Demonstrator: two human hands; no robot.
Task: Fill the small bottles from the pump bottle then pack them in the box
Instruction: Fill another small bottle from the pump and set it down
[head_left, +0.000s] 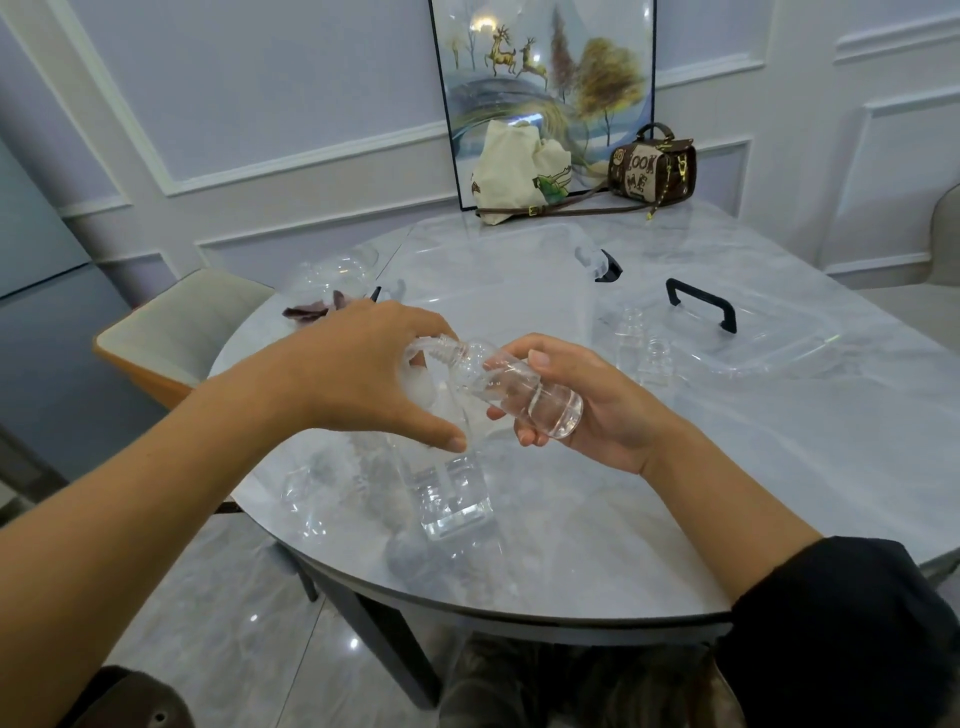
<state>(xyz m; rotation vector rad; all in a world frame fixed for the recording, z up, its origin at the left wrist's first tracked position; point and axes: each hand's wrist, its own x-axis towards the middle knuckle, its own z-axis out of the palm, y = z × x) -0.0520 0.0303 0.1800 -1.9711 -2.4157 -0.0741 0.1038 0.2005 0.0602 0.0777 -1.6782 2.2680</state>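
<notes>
My right hand (587, 410) grips small bottle (519, 389), mouth tilted leftward; left hand (363, 374) wraps pump bottle (452, 499) top. I'd press slowly, keeping the mouth aligned.

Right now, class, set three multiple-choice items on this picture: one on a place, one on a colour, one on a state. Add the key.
1. Where does the lid lie, relative to the box?
A. on it
B. to its right, on the table
C. under it

2. What colour is the lid's handle?
A. red
B. white
C. black

3. How is the small bottle in the right hand?
A. uncapped and tilted
B. capped and upright
C. lying on the table

Key:
1 B, the lid lies flat on the table beside the open box.
2 C, the handle shows black against the clear lid.
3 A, its bare threaded neck leans toward the pump bottle that the left hand holds.
</notes>
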